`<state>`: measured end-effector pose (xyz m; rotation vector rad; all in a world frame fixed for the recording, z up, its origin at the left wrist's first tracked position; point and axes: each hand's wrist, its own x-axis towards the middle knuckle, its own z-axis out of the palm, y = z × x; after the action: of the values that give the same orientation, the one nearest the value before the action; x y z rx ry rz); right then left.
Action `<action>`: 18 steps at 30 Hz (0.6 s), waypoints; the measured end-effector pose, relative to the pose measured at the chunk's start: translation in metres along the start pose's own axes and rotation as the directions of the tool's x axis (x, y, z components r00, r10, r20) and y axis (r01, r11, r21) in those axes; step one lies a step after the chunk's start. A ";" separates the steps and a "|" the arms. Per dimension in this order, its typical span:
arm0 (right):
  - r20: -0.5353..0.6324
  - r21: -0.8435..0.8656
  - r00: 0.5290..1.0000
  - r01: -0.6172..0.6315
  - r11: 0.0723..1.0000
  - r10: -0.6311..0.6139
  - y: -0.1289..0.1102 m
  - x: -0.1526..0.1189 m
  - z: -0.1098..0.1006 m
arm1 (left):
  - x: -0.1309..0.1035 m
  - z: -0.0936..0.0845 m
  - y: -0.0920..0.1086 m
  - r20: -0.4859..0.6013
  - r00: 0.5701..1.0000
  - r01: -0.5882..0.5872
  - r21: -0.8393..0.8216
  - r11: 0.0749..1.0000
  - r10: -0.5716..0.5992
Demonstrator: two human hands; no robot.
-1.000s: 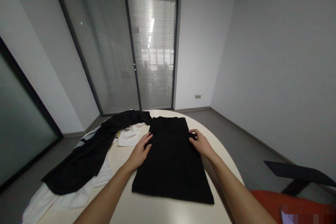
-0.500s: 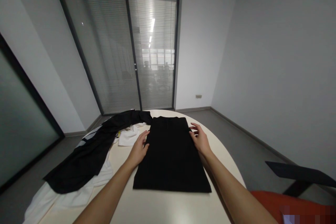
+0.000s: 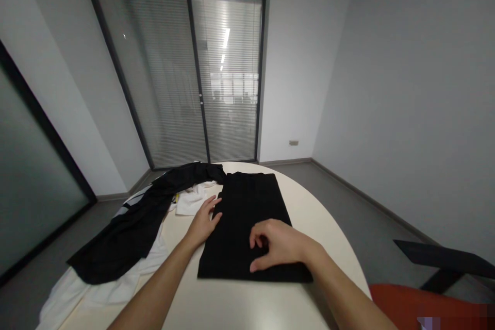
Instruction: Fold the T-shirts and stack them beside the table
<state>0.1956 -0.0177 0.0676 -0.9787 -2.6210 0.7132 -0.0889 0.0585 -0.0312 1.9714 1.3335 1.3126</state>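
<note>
Pale tabletop (image 3: 309, 201) spreads below both hands' fingers. Just right of the left hand's (image 3: 201, 223) loosely parted fingers, a black garment (image 3: 242, 203) lies flat, its long axis running away from the person; those fingertips are at its left edge. The right hand (image 3: 280, 242), nearer its near hem, is curled over it, thumb apart, nothing visible between; whether it touches the cloth, I cannot tell.

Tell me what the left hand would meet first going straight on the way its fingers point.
Likely the left edge of the flat black garment; whether the left hand touches it is unclear.
</note>
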 end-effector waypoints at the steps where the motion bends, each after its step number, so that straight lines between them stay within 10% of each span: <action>1: 0.050 -0.056 0.999 0.020 0.998 -0.018 -0.010 0.002 0.005 | -0.001 0.000 0.000 0.025 0.999 -0.020 0.015 1.000 0.020; 18: 0.248 -0.178 0.967 0.110 0.978 -0.064 -0.049 0.008 0.023 | 0.008 -0.014 0.025 0.057 0.996 0.065 0.153 0.986 -0.074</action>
<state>0.1537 -0.0522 0.0741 -0.8658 -2.9705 0.6025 -0.0880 0.0523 -0.0016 2.0269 1.4963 1.1388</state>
